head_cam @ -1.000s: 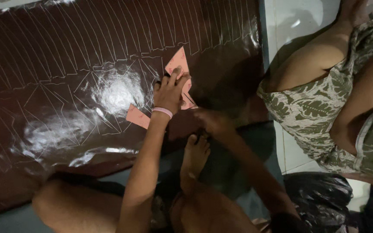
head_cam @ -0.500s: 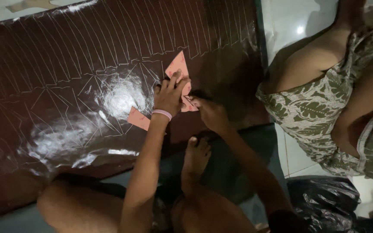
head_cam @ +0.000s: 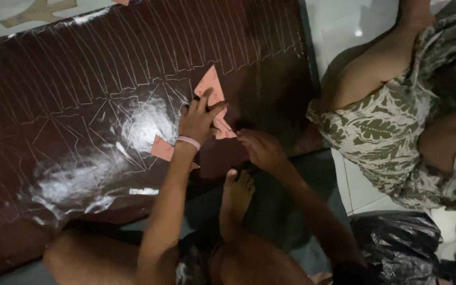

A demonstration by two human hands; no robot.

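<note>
Fingers of the left hand [head_cam: 199, 119] press flat, grip released, on a pink template [head_cam: 213, 95] lying on the brown sheet [head_cam: 80, 105]; right hand [head_cam: 259, 148] pinches something thin beside it.

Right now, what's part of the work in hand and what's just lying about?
In use:
left hand
pink template
right hand
brown sheet, with traced lines

Lying about:
black bag
another person's patterned clothing
</note>
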